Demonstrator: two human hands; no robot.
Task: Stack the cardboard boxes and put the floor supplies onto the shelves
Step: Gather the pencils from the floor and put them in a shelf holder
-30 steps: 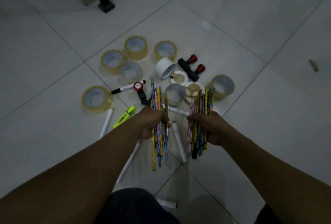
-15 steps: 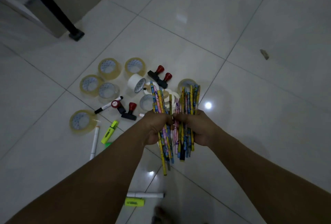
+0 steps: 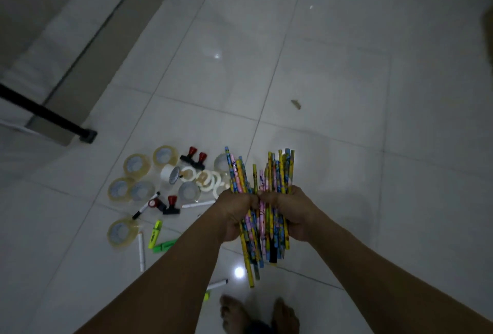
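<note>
Pencil bundle [image 3: 262, 208]: upright, above tiled floor [image 3: 346, 93], fingers of left hand [image 3: 234, 216] and right hand [image 3: 290, 213] clamped round it. Tape rolls [image 3: 136, 165], stamps [image 3: 192, 159], markers [image 3: 141, 251]: on floor, left of hands.

- Grips the pencil bundle [image 3: 280, 171] with both hands, backs of the hands turned up toward the camera.
- Wraps the left hand [image 3: 233, 217] round the bundle's left side, fingers curled in tight.
- Wraps the right hand [image 3: 297, 213] round the bundle's right side, fingers curled in the same way.
- Brings the two hands together at the bundle's middle, thumbs touching, both at about mid-length of the bundle.
- Stretches the bare left forearm [image 3: 165, 275] from the lower left up to the bundle, wrist roughly straight.
- Stretches the bare right forearm [image 3: 373, 267] from the lower right up to the bundle.
- Forms a V with the forearms, closing at the bundle.
- Stands on bare feet [image 3: 232, 312] just below the bundle's lower tips.
</note>
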